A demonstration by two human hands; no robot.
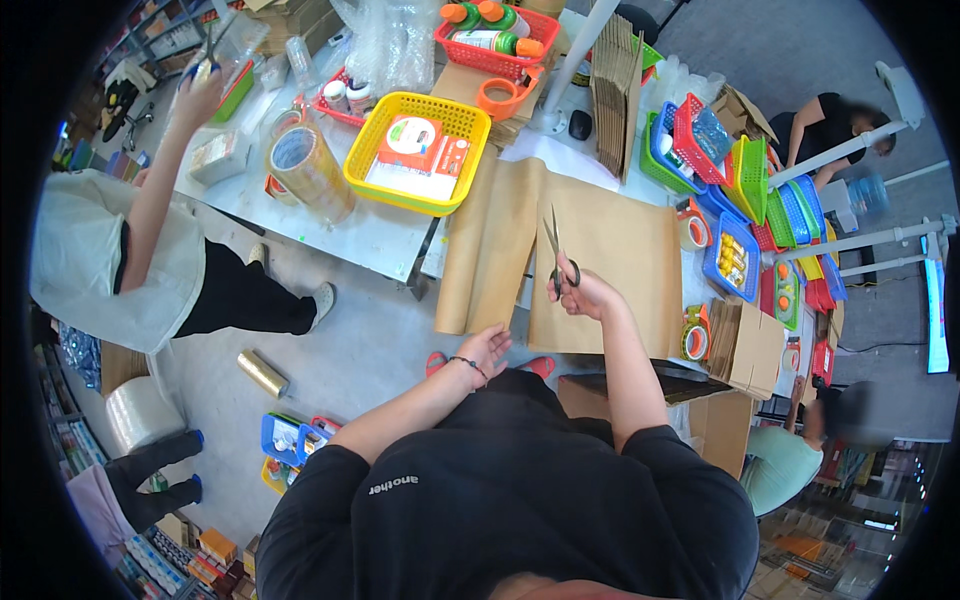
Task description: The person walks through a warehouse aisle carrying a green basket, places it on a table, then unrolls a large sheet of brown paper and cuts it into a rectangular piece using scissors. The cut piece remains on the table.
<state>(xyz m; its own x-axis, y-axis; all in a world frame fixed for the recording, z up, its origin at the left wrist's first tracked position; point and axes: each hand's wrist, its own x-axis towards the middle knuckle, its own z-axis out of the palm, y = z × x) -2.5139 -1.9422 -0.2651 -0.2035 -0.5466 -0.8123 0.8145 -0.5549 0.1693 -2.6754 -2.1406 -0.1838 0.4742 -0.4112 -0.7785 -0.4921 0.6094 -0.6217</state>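
Brown kraft paper lies spread on the table before the person, with its near edge hanging over the table edge and a loose strip beside it on the left. Right hand has its fingers through the handles of the scissors, whose blades point away over the sheet. Left hand is open with relaxed fingers, just below the hanging paper edge, and it holds nothing; a yellow basket stands further on the table.
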